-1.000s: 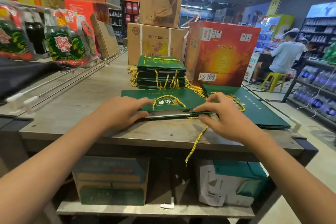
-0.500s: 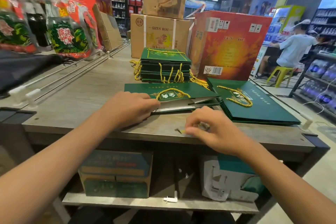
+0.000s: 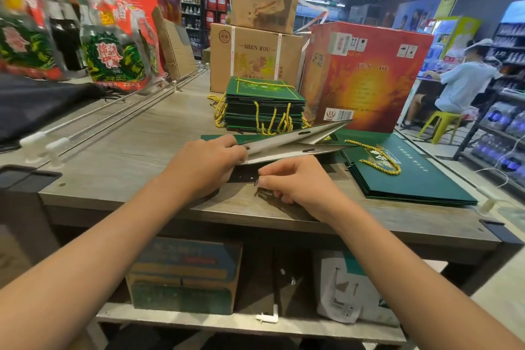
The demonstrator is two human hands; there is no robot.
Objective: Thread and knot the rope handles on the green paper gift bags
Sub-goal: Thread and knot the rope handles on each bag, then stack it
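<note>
Green gift bag (mouth open), left hand gripping it, right hand pinching rope tip.

Bare table being left open left of left hand. Path ahead being blocked by stack of green bags, brown carton and red carton. Right side being taken up by flat green bags. Far-left edge being closed off by metal rails.

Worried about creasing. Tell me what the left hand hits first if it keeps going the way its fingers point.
The left hand points right, already on the opened bag. Beyond that, probably the flat bags; depth is unclear.
</note>
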